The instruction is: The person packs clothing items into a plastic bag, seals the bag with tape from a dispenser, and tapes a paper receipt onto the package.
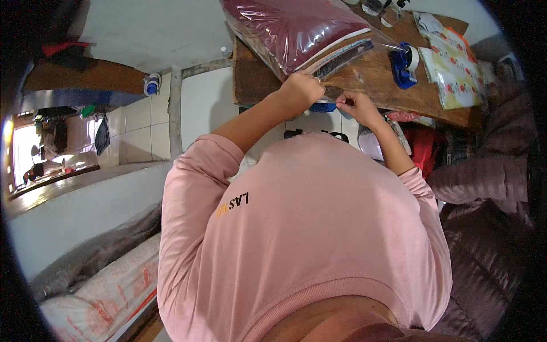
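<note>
A clear plastic bag (310, 34) with folded maroon, brown and dark cloth inside lies on the wooden table (256, 74). At the bag's near edge, my left hand (302, 90) is closed on the gathered plastic. My right hand (354, 107) is just to the right, above the table's front edge, with thumb and fingers pinched together. What that pinch holds is too small to make out. Loose clear film spreads beyond both hands. A blue tape dispenser (403, 71) with a roll of tape stands right of the bag.
Patterned packets (454, 71) lie at the table's right side, with clear containers (390, 16) at the back. Red material (421, 151) is below the table on the right. A plastic-wrapped roll (102, 296) lies at the lower left.
</note>
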Demonstrator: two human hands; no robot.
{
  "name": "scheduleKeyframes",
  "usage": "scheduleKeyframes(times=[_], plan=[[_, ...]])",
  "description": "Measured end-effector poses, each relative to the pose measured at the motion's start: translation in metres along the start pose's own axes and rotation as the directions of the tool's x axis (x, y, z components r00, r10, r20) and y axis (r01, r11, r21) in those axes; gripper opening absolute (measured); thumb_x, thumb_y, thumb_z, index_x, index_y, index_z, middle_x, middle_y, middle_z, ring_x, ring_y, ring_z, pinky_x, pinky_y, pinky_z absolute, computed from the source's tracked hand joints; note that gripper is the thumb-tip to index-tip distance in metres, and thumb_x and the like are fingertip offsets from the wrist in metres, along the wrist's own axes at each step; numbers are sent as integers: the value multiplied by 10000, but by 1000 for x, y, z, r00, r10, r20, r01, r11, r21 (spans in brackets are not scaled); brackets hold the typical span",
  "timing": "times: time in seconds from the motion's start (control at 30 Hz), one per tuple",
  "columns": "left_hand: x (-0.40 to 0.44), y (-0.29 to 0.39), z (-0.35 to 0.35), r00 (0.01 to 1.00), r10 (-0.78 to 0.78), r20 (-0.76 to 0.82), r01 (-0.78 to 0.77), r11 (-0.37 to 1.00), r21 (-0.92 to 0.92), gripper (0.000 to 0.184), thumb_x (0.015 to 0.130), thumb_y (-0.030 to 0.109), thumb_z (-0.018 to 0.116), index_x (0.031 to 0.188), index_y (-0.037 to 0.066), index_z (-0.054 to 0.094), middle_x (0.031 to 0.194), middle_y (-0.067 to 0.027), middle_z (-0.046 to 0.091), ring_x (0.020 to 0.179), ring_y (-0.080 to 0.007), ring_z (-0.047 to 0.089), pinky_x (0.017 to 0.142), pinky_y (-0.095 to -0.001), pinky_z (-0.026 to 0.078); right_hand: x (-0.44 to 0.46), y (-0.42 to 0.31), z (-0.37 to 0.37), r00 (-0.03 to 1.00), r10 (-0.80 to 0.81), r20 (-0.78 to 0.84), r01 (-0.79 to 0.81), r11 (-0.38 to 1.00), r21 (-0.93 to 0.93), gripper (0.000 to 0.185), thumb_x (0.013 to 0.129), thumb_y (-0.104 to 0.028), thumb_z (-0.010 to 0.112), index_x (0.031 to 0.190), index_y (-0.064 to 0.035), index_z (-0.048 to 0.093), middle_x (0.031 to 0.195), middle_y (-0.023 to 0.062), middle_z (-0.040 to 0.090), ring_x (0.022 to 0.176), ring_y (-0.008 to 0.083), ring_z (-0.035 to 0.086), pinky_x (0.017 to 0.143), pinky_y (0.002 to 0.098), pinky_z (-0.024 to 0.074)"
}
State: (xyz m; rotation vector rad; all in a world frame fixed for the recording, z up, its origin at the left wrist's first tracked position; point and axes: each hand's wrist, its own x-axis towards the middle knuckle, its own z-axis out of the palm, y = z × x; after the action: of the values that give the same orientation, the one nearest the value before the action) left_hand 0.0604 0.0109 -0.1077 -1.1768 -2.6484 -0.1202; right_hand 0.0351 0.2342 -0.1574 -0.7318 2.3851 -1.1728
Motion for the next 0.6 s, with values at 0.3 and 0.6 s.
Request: scheduleKeyframes(times=[0.3,0.6], plan=[[17,8,-18,997,10,-73,-12,1000,-28,101,726,180,574,743,81,565,818,-69,576,803,-233,579,701,-330,463,-1,-7,1,987,-52,-151,38,995,-97,216,768,-232,635,811,-22,602,726,111,610,675,276,587,623,358,448],[58,-42,-47,871,-283,-402,374,912,169,618,775,447,556,1286,127,420,1303,-223,373,1228,-401,298,999,-532,215,43,4,-3,916,-294,-273,119,848,-516,227,809,-279,566,813,-52,573,824,130,594,788,317,567,686,413,438]])
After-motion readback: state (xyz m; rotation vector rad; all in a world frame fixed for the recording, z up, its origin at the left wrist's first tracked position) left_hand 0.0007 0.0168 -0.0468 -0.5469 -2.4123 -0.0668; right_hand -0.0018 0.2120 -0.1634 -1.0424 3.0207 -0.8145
